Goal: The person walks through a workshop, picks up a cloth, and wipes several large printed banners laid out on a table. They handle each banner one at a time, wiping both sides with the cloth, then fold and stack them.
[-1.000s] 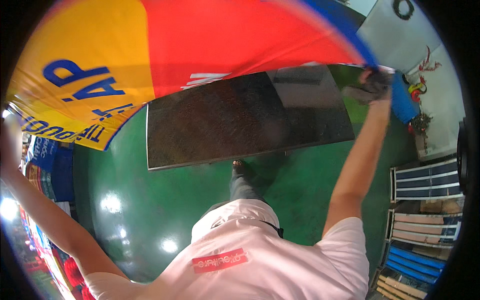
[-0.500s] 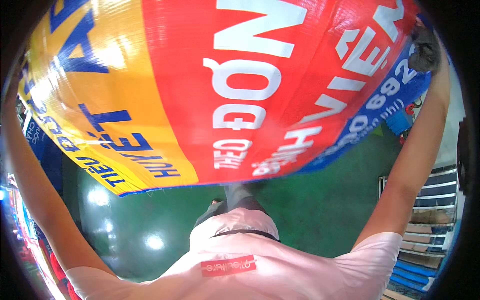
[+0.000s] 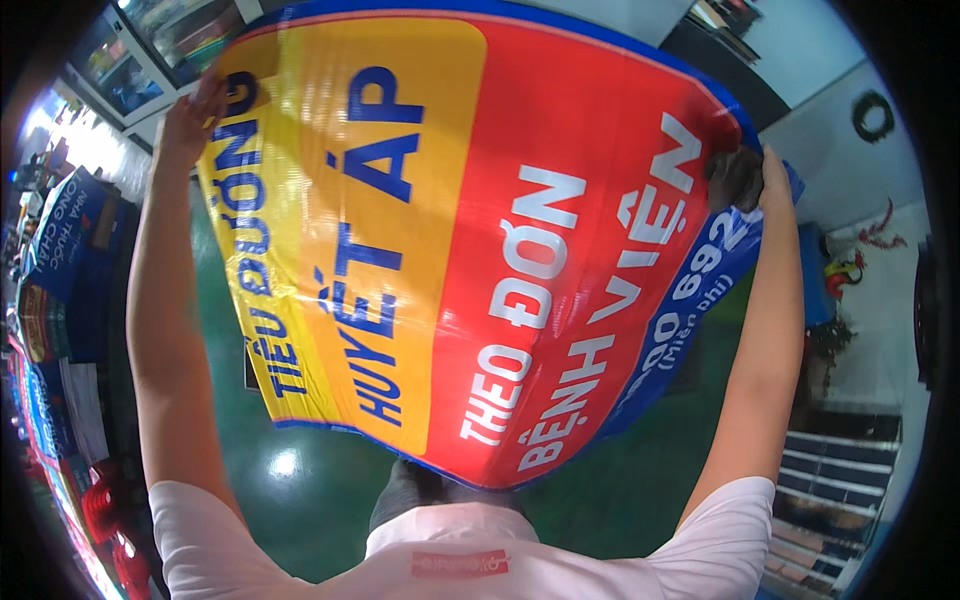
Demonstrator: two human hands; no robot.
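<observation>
1. The banner [image 3: 490, 250], a large glossy sheet in yellow, orange, red and blue, is between the two hands, in front of the body. Its big printed letters face up to the person.

2. The left hand [image 3: 197, 115] is at the banner's upper left edge. Its fingers are bent on this edge and seem to hold it; how firm the grip is, I cannot tell.

3. The right hand [image 3: 772, 180] is closed at the opposite edge. A dark grey bundle [image 3: 735, 178] is at its fingers, against the banner; whether it is cloth or a glove, I cannot tell.

4. As I judge, the opening of the banner is mostly done: the printed face is spread wide. It is not fully flat, because the sheet bows between the hands and its lower edge hangs toward the trousers [image 3: 395, 495]. The banner is not yet laid down, and neither hand has let go.

5. Beyond the left hand is a glass-door cabinet [image 3: 190, 35]; nearer to the body from this hand are blue boxes [image 3: 75, 225]. Outward from the right hand, a round wreath [image 3: 873, 117] is on the wall. Nearer to the body from it is a slatted rack [image 3: 835, 470]. Green floor [image 3: 320, 520] shows below the banner.
</observation>
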